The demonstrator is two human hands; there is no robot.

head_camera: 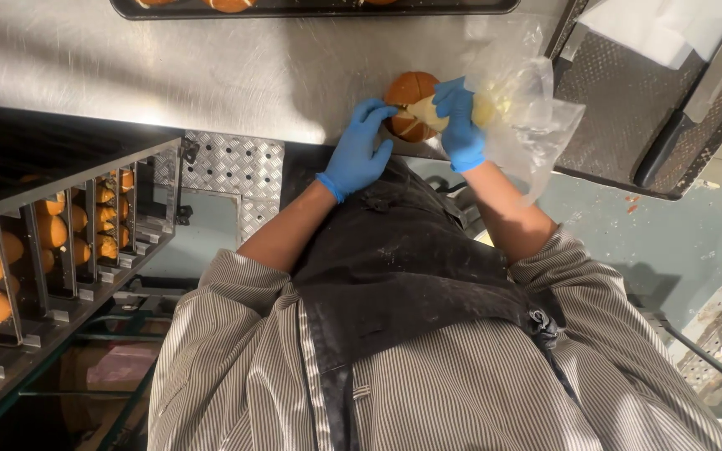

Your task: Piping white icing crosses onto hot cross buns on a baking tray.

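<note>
A round brown bun [412, 89] with scored lines sits near the front edge of a steel worktable [211, 75]. My left hand [359, 149], in a blue glove, rests against the bun's left side and steadies it. My right hand [461, 125], also gloved in blue, is closed around a clear plastic piping bag [524, 113] holding pale yellow cream. The bag's tip meets the bun's side between my two hands. I wear a striped shirt and a dark, flour-dusted apron.
A dark baking tray [311, 10] with more buns lies at the table's far edge. On the left, a metal rack [68, 250] holds several golden buns on shelves. A perforated metal surface [628, 100] with white paper stands to the right.
</note>
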